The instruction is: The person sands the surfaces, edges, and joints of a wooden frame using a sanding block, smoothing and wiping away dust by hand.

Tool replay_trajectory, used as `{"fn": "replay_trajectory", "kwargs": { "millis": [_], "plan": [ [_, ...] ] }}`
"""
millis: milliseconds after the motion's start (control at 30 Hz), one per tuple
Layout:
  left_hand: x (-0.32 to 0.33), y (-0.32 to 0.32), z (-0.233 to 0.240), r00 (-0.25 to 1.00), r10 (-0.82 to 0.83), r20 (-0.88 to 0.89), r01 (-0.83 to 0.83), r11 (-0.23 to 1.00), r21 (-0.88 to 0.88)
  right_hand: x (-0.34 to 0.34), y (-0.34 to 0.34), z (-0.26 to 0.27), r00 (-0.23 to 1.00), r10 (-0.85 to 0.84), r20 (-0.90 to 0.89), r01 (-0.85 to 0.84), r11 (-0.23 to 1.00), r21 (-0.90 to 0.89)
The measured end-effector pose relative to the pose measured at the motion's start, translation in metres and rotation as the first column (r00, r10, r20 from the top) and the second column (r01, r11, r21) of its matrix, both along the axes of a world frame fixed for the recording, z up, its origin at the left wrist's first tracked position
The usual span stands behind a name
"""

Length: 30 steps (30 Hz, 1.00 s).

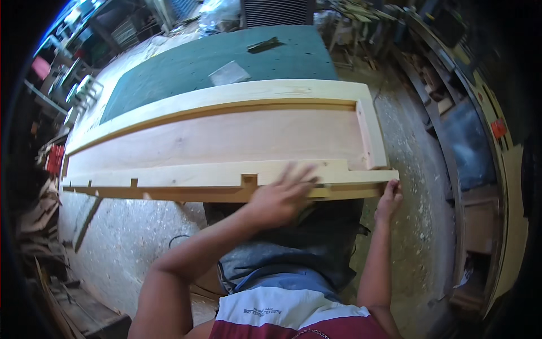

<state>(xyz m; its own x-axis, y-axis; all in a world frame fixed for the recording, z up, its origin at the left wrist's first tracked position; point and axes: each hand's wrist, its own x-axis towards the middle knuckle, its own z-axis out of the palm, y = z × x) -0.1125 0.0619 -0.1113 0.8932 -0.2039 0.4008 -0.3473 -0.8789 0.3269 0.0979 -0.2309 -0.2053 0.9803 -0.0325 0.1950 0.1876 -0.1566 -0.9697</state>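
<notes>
A long pale wooden frame with a thin panel (237, 131) inside lies across a green worktable (169, 84). Along its near side runs a notched wooden rail (203, 173) with several square cut-outs and a narrower stepped right end. My left hand (279, 199), slightly blurred, lies over the rail just right of the largest visible notch, its fingers apart. The underside of that palm is hidden. At the rail's right end my right hand (389, 200) grips the end corner between thumb and fingers. The frame's short end piece (372, 131) stands just behind that corner.
A clear plastic sheet (229, 73) and a dark scrap piece (265, 45) lie on the table beyond the frame. Wooden shelving (478, 220) runs along the right. Scrap wood (84, 309) is at the lower left, and stacked stools (84, 91) stand at the upper left.
</notes>
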Motion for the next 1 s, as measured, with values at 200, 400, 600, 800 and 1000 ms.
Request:
{"fn": "replay_trajectory", "kwargs": {
  "millis": [200,400,600,800,1000],
  "plan": [
    [0.019,-0.022,0.001,0.997,-0.027,0.066,0.022,0.998,0.065,0.018,-0.030,-0.001,0.995,0.104,-0.006,-0.104,0.995,0.006],
    [-0.003,-0.011,0.000,0.997,0.079,-0.008,-0.080,0.989,-0.125,0.034,-0.046,0.015,0.957,0.287,-0.040,-0.289,0.956,-0.043],
    [0.062,-0.072,-0.010,0.986,-0.011,0.167,0.005,0.999,0.039,0.047,-0.044,0.040,0.888,0.406,-0.216,-0.428,0.901,-0.071],
    [-0.008,-0.017,-0.006,0.985,0.103,0.140,-0.119,0.987,0.104,-0.002,0.000,0.096,0.822,0.327,0.466,0.076,0.748,-0.660],
    [-0.052,0.019,-0.012,0.961,0.206,0.185,-0.244,0.945,0.218,-0.057,0.092,0.129,0.609,0.741,0.282,-0.289,0.539,-0.791]
  ]
}}
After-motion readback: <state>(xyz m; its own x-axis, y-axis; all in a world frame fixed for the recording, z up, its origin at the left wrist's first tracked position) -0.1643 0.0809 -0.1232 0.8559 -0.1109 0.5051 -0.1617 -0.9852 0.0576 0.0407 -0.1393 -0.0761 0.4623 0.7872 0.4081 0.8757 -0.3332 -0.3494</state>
